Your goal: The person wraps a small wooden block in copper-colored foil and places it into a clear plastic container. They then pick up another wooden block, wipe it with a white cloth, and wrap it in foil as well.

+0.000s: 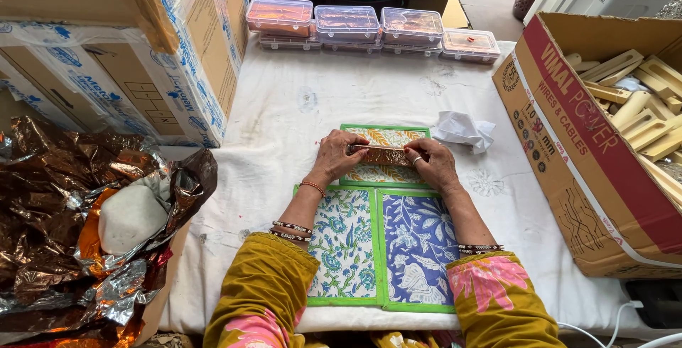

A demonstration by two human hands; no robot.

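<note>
A small bar lies across the floral mat mid-tabletop, already mostly covered in coppery foil; the ends look left to close. Both hands meet over it, wrists low, forearms converging from 6 o'clock. Left hand pinches the bar's left end, right hand grips its right end, fingers curled. Lidded boxes sit at 12 o'clock.

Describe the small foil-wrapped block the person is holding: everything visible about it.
The foil-wrapped block is a narrow, bar-shaped piece in shiny copper-brown foil, lying crosswise over the orange-leaf printed mat with a green border. The left hand pinches its left end and the right hand its right end. What is under the foil cannot be seen.
</note>
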